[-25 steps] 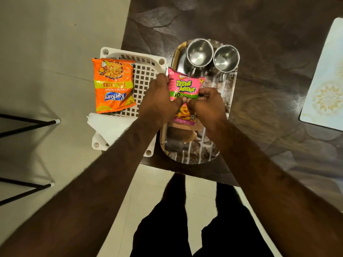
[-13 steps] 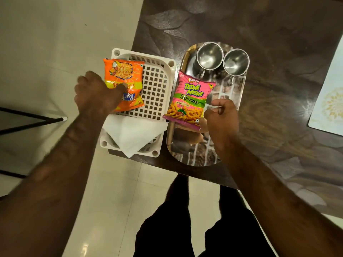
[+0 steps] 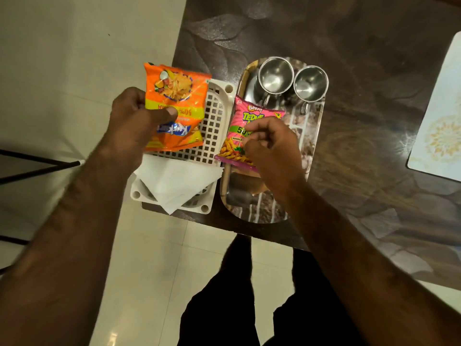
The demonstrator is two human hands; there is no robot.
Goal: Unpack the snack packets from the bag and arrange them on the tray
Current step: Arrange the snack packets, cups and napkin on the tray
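My left hand [image 3: 136, 118] grips an orange snack packet [image 3: 178, 96] by its left side and holds it lifted above the white plastic basket [image 3: 214, 121], printed upside down to me. A pink snack packet [image 3: 245, 121] lies on the left part of the patterned oval tray [image 3: 311, 146], its lower edge over the tray's rim. My right hand [image 3: 270, 146] hovers over the pink packet with fingers curled, fingertips touching or just above its middle; whether it grips the packet I cannot tell. A white bag or paper [image 3: 174, 183] lies folded in the basket's near end.
Two steel cups [image 3: 275, 76] [image 3: 310, 83] stand at the far end of the tray. The basket and tray sit at the corner of a dark table [image 3: 361, 58]. A pale mat [image 3: 441, 126] lies at the right. Black metal legs [image 3: 37, 166] stand on the tiled floor at left.
My left hand has closed on the orange packet and lifted it off the basket. My right hand has moved from beside the pink packet to over it.
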